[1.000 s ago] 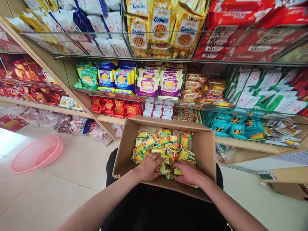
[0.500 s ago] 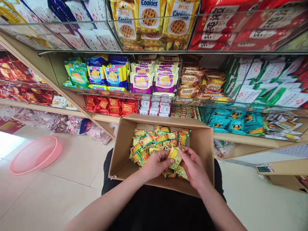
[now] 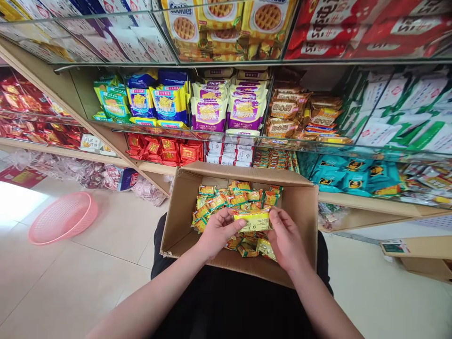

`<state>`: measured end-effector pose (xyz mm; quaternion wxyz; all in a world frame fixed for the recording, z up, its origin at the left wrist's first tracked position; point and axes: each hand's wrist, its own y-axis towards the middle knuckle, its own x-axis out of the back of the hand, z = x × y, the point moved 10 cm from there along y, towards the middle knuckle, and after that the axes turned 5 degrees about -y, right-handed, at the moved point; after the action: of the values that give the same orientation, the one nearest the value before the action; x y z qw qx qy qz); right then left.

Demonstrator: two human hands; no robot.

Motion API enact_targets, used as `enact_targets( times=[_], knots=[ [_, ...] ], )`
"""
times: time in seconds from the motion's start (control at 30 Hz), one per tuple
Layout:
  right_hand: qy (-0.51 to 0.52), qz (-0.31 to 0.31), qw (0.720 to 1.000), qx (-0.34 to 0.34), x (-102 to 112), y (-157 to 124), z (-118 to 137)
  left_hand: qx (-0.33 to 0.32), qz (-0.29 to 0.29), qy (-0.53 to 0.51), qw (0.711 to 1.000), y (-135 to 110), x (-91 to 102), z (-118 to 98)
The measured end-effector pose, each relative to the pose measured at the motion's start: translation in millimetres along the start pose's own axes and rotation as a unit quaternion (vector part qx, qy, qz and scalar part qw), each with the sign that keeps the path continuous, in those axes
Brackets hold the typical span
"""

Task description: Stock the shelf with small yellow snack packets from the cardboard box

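Observation:
Between my two hands, above the open cardboard box (image 3: 197,172), is a small yellow snack packet (image 3: 254,221) held level, its printed side towards me. My left hand (image 3: 219,230) pinches its left end between thumb and fingers. At the other end, my right hand (image 3: 285,235) grips the right edge the same way. Below lie many small wrapped snack packets (image 3: 216,202) in yellow, orange and green, loose in the box. The box rests on my lap, and my hands hide part of its contents.
Shelves in front hold purple-and-white soda biscuit packs (image 3: 209,113), yellow cookie bags (image 3: 221,23), red packets (image 3: 169,150) and teal packets (image 3: 353,174). A pink plastic basket (image 3: 63,219) stands on the tiled floor at left. Another cardboard box (image 3: 420,252) is at right.
The yellow packet has turned from a steep slant to level. My right hand has shifted to its right end, and my left hand has moved slightly left and up.

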<state>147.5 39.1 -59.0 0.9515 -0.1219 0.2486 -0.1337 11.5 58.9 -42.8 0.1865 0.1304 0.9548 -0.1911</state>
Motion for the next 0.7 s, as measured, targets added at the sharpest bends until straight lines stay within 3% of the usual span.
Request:
enact_targets(
  times=[0.1,0.27,0.37,0.47,0.53,0.63,0.7],
  knots=[
    [-0.051,-0.037,0.996,0.068,8,1,13,-0.010,-0.028,0.004,1.000,2,4.0,-3],
    [-0.092,-0.065,0.989,0.092,11,-4,16,-0.058,-0.088,0.053,0.993,4,12.0,-8],
    [-0.214,-0.101,0.953,0.190,9,-17,38,-0.091,-0.109,0.100,0.985,3,12.3,-14],
    [-0.330,-0.086,0.878,0.335,-9,-36,72,-0.063,-0.095,0.108,0.988,4,6.6,-13],
    [-0.396,-0.035,0.814,0.423,-28,-50,88,0.010,-0.052,0.068,0.996,5,-3.1,-4],
    [-0.475,0.041,0.698,0.534,-49,-75,96,0.133,0.005,-0.018,0.991,1,-18.6,12],
    [-0.506,0.073,0.632,0.583,-55,-90,93,0.156,0.012,-0.059,0.986,0,-21.9,13]
  ],
)
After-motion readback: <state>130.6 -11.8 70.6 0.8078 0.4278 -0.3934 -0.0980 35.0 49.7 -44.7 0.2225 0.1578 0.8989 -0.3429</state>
